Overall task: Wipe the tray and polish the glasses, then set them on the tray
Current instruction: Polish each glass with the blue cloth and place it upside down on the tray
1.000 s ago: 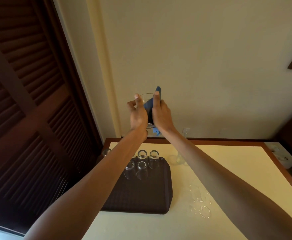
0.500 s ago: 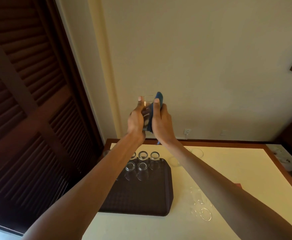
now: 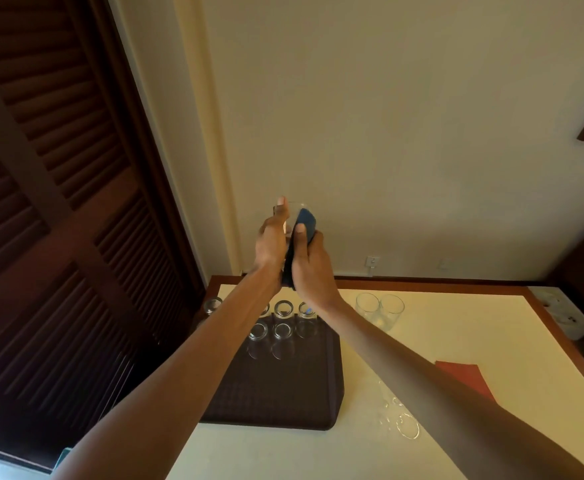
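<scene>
Left hand (image 3: pixel 271 242) curled round glass (image 3: pixel 293 211), raised high against wall, probably to catch light and show smears. Right hand (image 3: pixel 313 268) grips blue cloth (image 3: pixel 306 220), pressing it on glass side. Both arms stretched forward, wrists nearly touching. Below: tray (image 3: pixel 283 400) at tabletop (image 3: pixel 456 334) left edge, row of glasses (image 3: pixel 281 330) at its far end. Two waiting glasses (image 3: pixel 380 308) near far edge.
</scene>
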